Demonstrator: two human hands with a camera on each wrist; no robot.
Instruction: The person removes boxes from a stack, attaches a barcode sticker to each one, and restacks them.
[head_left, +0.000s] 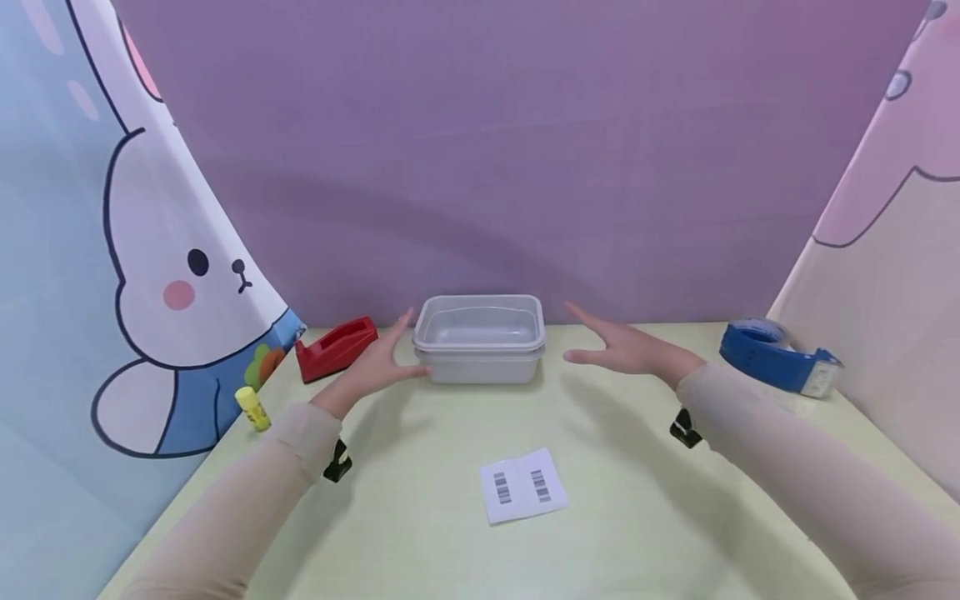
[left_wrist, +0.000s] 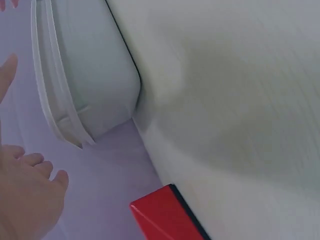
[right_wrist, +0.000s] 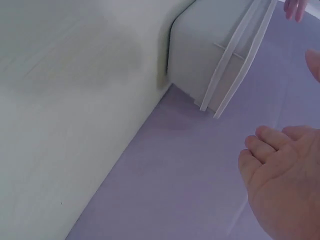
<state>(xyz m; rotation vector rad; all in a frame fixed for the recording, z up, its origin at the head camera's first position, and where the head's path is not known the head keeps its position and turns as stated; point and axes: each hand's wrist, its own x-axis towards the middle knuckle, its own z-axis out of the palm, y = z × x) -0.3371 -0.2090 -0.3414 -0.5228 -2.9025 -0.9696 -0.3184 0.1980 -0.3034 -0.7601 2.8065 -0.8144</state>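
Note:
A pale plastic container (head_left: pixel 483 367) with a doubled rim, looking like two nested tubs, stands at the back of the table against the purple wall. My left hand (head_left: pixel 382 362) is at its left side, thumb overlapping the container's edge in the head view, fingers spread. To the right of the tubs my right hand (head_left: pixel 626 346) hovers with thumb and fingers apart, a gap between it and the rim. Neither hand holds anything. In both wrist views the container (left_wrist: pixel 92 65) shows its side wall, with the palm (right_wrist: pixel 285 175) turned towards it in the right one.
Behind my left hand sits a red tape dispenser (head_left: pixel 337 348), with a yellow glue stick (head_left: pixel 252 408) nearer the table's left edge. A blue tape dispenser (head_left: pixel 776 357) stands at the right. White paper with barcodes (head_left: pixel 522 487) lies in front of the tubs on the table (head_left: pixel 420 533).

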